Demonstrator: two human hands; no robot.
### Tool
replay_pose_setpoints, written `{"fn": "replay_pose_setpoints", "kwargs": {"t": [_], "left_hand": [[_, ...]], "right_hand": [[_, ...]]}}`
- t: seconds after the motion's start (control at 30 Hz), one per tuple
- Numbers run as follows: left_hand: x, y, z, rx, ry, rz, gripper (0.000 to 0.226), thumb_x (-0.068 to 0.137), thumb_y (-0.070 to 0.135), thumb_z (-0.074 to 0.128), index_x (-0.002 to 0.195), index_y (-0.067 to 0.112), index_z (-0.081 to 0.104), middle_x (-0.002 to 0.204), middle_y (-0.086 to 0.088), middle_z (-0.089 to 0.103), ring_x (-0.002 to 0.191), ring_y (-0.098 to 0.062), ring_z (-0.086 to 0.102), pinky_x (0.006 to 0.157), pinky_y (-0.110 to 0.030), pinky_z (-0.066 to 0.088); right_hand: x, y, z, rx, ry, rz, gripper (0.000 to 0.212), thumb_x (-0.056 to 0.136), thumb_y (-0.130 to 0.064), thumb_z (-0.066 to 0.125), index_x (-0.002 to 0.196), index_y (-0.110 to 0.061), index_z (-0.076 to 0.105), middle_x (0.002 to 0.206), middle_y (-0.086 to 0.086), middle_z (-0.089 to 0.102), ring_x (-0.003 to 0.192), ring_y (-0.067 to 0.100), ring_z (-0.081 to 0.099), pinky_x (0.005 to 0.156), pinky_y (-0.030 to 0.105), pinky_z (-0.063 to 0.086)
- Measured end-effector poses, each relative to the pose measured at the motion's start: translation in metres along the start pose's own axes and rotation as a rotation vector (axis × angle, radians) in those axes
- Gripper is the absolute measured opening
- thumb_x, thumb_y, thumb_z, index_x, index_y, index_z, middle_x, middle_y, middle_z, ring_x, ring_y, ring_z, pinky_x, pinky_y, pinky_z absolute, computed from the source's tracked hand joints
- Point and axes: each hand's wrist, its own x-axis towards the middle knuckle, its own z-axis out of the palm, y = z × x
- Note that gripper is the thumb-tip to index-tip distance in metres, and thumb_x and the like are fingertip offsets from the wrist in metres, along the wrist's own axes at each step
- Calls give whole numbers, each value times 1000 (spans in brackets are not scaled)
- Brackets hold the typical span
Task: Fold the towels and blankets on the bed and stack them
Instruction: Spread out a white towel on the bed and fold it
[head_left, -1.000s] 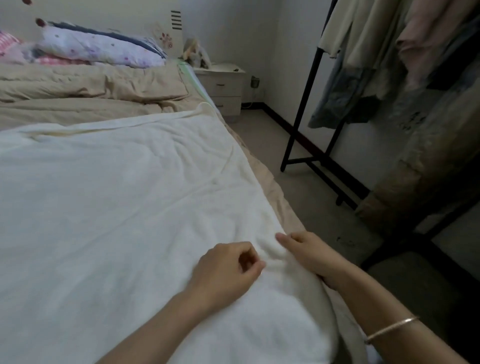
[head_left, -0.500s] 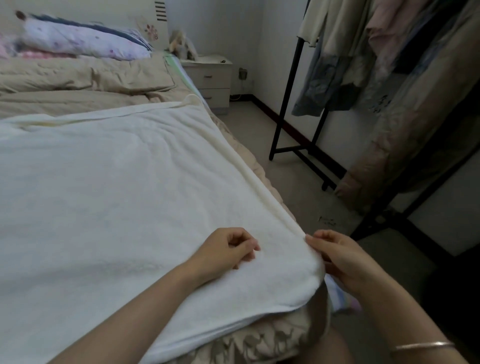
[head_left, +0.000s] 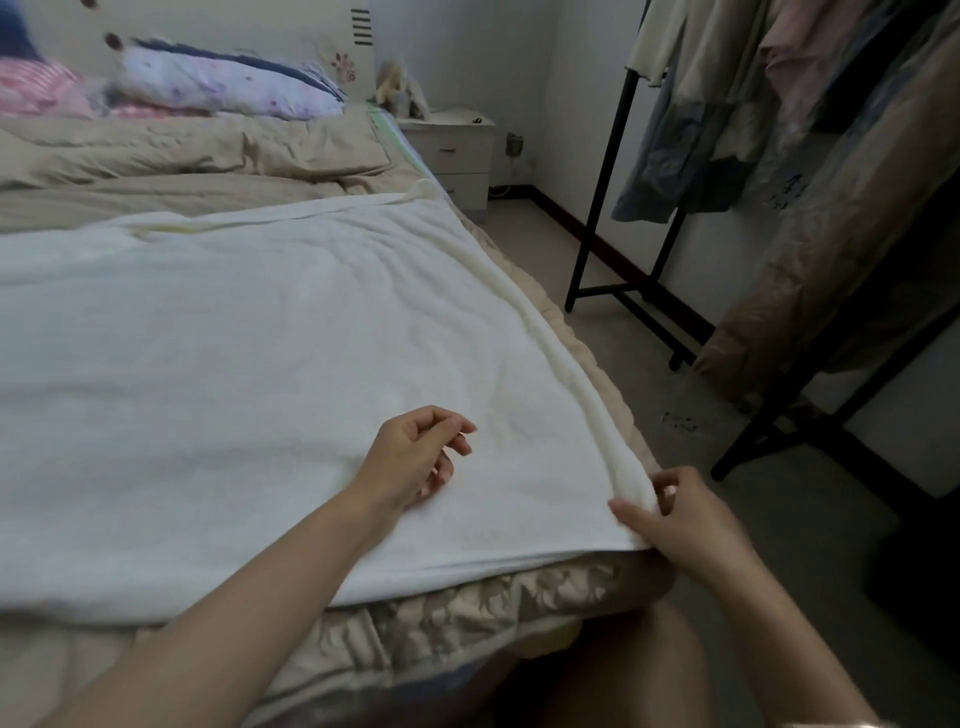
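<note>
Dim, soft light with faint shadows fills the room, its source out of view. The white blanket (head_left: 234, 364) is brightest; the lower right corner sinks to near-black. The pillows (head_left: 223, 88) are smeared by blur, and the clothes rack (head_left: 600, 197) leans with wide-angle distortion.

A home bedroom: bed (head_left: 156, 208) with pillow (head_left: 228, 88), nightstand (head_left: 452, 150) beside it, clothes rack (head_left: 613, 208) opposite.

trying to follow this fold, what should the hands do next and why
Probably lift the near right corner with the right hand and carry it across for a first fold: that hand pinches the white blanket there, which lies spread flat, and the left hand hovers loosely curled, holding nothing.
</note>
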Motion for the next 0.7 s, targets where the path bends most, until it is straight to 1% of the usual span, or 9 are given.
{"fn": "replay_pose_setpoints", "kwargs": {"t": [0.07,0.17,0.3,0.37,0.43,0.5,0.57,0.63,0.7], "left_hand": [[-12,2,-14,36,31,41,19,97,18,54,88,9,68,74,1,64,42,-11,44,38,-17,27],[-34,6,-57,133,143,132,18,97,17,55,88,9,69,74,1,67,44,-12,48,41,-19,32],[-70,5,-173,351,492,172,13,94,18,57,88,16,69,78,3,72,50,-12,60,54,-25,46],[-71,-2,-217,546,585,153,9,90,22,60,86,23,68,80,7,72,58,-12,67,68,-30,53],[-83,-8,-269,806,643,68,6,86,27,63,84,26,69,85,9,73,77,-15,70,80,-33,54],[-105,-12,-331,1033,666,-57,10,84,30,64,82,26,72,90,5,74,90,-22,68,82,-33,52],[-120,-7,-381,1171,693,-160,14,82,31,62,78,24,73,87,2,74,90,-25,67,78,-34,52],[-123,8,-416,1196,733,-252,17,83,31,58,74,24,71,76,3,72,86,-24,67,75,-32,52],[-114,25,-450,1152,763,-345,18,82,26,56,76,18,71,64,2,70,81,-22,67,73,-29,52]], "right_hand": [[-14,-21,8,-177,251,-156,67,81,-41,66,137,-22,35,134,3,46,120,24,46,98,41,43],[-50,-90,45,-73,441,-622,55,89,-34,56,140,-24,38,139,-1,43,127,19,38,106,34,32],[-104,-213,140,-130,-51,-1021,56,99,-49,32,149,-24,30,157,4,25,145,23,15,118,36,10],[-112,-238,172,-245,-187,-1058,60,100,-52,23,153,-25,15,161,4,4,148,22,-2,120,41,-1],[-130,-253,200,-348,-318,-1131,60,100,-54,18,153,-26,14,161,3,0,148,23,-8,118,46,-6],[-161,-271,227,-444,-426,-1286,60,97,-59,16,138,-26,46,153,4,30,144,26,11,116,51,4],[-186,-300,239,-324,-330,-1356,68,92,-61,14,99,-23,70,119,-1,63,125,22,41,109,44,26],[-198,-343,246,-51,-166,-1312,60,96,-55,25,79,-21,72,90,-5,68,99,18,54,88,37,43],[-207,-392,260,100,-179,-1258,39,97,-43,40,84,-23,71,88,-6,68,91,15,56,78,34,47]]}}
